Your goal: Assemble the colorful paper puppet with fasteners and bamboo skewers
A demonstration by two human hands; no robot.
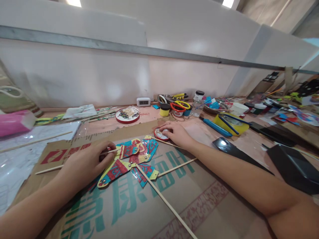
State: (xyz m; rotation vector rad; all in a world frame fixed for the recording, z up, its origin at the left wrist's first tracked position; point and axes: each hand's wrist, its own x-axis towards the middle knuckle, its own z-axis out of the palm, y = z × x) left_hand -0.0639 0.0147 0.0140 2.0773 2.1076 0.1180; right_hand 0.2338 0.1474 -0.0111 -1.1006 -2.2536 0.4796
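Observation:
A jointed paper puppet (127,154) in red, blue and yellow lies on the cardboard, with small metal studs at its joints. Several thin wooden sticks are around it; one long stick (164,199) runs from its middle toward me. My left hand (91,161) is closed at the puppet's left side, gripping a thin stick (111,151) by its end. My right hand (175,132) reaches into a small red-rimmed lid (161,137) of tiny shiny pieces. Its fingertips are pressed together there; whatever is between them is too small to see.
Behind the cardboard (206,202) stand a red-rimmed dish of beads (127,115), a white digital timer (143,101), and paint jars (164,109). Along the right lie a blue cutter (216,126), a yellow pouch (230,124) and a black case (294,167). Plastic-covered drawings (15,166) are at left.

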